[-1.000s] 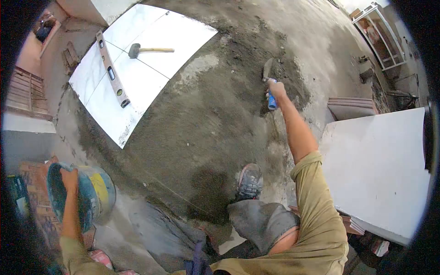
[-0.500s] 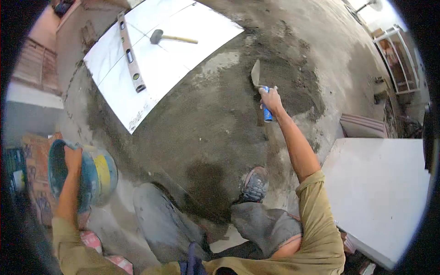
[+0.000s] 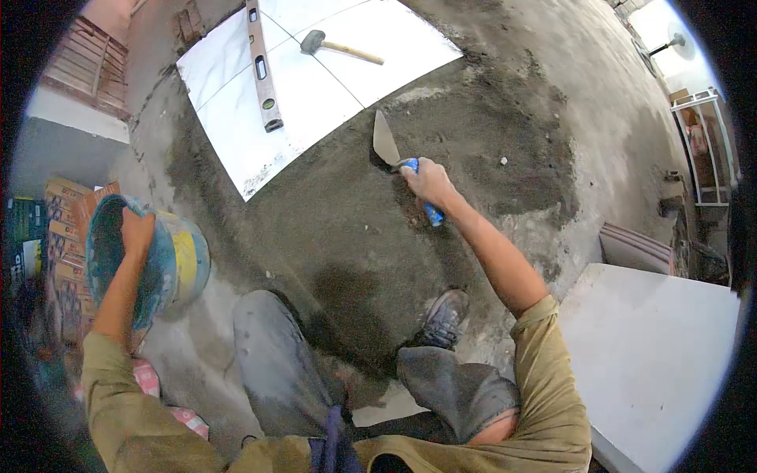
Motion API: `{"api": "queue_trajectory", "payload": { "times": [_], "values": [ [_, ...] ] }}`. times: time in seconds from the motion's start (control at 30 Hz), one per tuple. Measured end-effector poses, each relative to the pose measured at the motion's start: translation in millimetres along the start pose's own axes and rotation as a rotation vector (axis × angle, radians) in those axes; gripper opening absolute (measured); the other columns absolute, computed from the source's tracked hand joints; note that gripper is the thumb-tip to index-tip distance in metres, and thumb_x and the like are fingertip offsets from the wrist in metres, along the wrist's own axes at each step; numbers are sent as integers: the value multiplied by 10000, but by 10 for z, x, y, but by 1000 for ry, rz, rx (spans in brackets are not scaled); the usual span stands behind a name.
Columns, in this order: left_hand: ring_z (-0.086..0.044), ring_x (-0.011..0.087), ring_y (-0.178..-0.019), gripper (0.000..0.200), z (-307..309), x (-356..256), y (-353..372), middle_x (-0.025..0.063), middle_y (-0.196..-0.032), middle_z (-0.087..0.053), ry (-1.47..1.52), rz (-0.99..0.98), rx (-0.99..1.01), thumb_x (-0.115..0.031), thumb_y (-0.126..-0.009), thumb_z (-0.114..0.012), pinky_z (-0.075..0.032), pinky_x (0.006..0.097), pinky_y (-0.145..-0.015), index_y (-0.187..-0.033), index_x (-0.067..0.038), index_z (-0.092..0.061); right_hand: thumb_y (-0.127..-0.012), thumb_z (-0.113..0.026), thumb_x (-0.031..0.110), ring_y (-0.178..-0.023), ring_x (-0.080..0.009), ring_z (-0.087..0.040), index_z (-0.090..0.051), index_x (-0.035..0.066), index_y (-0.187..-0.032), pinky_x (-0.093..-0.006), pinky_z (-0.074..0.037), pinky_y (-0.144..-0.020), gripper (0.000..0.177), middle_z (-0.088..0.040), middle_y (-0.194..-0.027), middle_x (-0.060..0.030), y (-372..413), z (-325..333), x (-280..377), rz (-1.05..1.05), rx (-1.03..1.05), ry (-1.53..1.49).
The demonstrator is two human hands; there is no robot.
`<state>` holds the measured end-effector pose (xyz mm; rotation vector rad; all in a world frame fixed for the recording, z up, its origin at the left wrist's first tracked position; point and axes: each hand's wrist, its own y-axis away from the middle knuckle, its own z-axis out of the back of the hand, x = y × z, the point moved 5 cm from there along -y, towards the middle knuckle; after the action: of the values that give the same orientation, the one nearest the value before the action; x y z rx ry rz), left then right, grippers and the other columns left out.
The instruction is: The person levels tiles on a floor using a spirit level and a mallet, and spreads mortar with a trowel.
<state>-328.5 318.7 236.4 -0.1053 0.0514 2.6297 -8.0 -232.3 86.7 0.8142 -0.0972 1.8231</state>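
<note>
My right hand is closed around the blue handle of a trowel, its blade pointing away from me over the damp mortar bed. On the left, my left hand grips the rim of a tilted blue-green bucket with a yellow band; its fingers are partly hidden inside. Large white tiles lie beyond the mortar. Resting on them are a spirit level and a rubber mallet with a wooden handle.
Stacked cardboard boxes stand left of the bucket. At the right are a large white slab and a stack of tiles. A white metal frame stands farther back. My shoe is at the mortar's near edge.
My right hand has moved the trowel left, closer to the tiles' edge. The left hand still holds the bucket. The whole view has shifted slightly.
</note>
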Motion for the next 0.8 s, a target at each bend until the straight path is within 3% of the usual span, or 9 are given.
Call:
{"api": "queue_trajectory", "payload": {
  "times": [0.1, 0.17, 0.3, 0.4, 0.5, 0.6, 0.73, 0.8],
  "values": [
    [-513, 464, -1123, 663, 38, -61, 46, 341, -1182, -530, -9, 56, 17, -248, -746, -586, -395, 443, -975, -1282, 77, -371, -867, -530, 392, -929, -490, -587, -532, -90, -987, -516, -463, -840, 496, -608, -937, -344, 183, 20, 56, 3, -58, -34],
    [-515, 465, -1120, 659, 22, -48, 79, 340, -1179, -533, -6, 74, -12, -246, -748, -587, -396, 442, -975, -1285, 71, -372, -873, -559, 384, -759, -412, -649, -533, -82, -926, -482, -497, -701, 470, -619, -872, -307, 287, 97, -139, -151, -301, -138],
    [-522, 463, -1112, 630, 52, -66, 100, 338, -1167, -541, 54, 17, -60, -250, -747, -600, -400, 445, -970, -1253, 64, -393, -876, -548, 394, -767, -435, -640, -522, -80, -916, -493, -492, -722, 476, -619, -875, -313, 164, -400, -580, -304, -209, -235],
    [-521, 458, -1117, 625, 64, -113, 104, 339, -1170, -538, 64, 14, -36, -252, -745, -607, -399, 444, -969, -1239, 69, -399, -872, -539, 388, -861, -495, -605, -501, -107, -994, -522, -480, -787, 512, -616, -887, -339, 274, -408, 23, -75, -169, -42],
    [-522, 454, -1117, 625, 94, -138, 130, 338, -1171, -537, 69, 6, -8, -251, -743, -610, -399, 445, -966, -1234, 75, -399, -869, -548, 383, -877, -485, -608, -509, -99, -988, -522, -482, -790, 497, -612, -899, -346, 233, -600, 268, -152, 29, -223],
    [-524, 457, -1110, 621, 88, -119, 108, 337, -1164, -541, 86, 2, -6, -249, -740, -609, -401, 449, -962, -1227, 75, -401, -867, -555, 379, -898, -480, -606, -514, -83, -987, -516, -483, -799, 479, -613, -913, -343, 262, -641, 495, -50, 29, -29],
    [-519, 465, -1114, 635, 99, -151, 104, 344, -1164, -537, 49, 34, 21, -238, -737, -606, -397, 445, -969, -1240, 83, -389, -862, -562, 378, -916, -481, -601, -516, -73, -979, -515, -481, -811, 467, -612, -922, -341, 310, -589, 650, 15, 93, -30],
    [-518, 465, -1116, 642, 71, -121, 95, 347, -1163, -536, 50, 15, -11, -237, -736, -605, -397, 443, -971, -1242, 89, -384, -857, -567, 382, -895, -484, -605, -509, -76, -979, -525, -483, -800, 478, -613, -915, -340, 284, -567, 623, -30, 25, -13]
  ]
}}
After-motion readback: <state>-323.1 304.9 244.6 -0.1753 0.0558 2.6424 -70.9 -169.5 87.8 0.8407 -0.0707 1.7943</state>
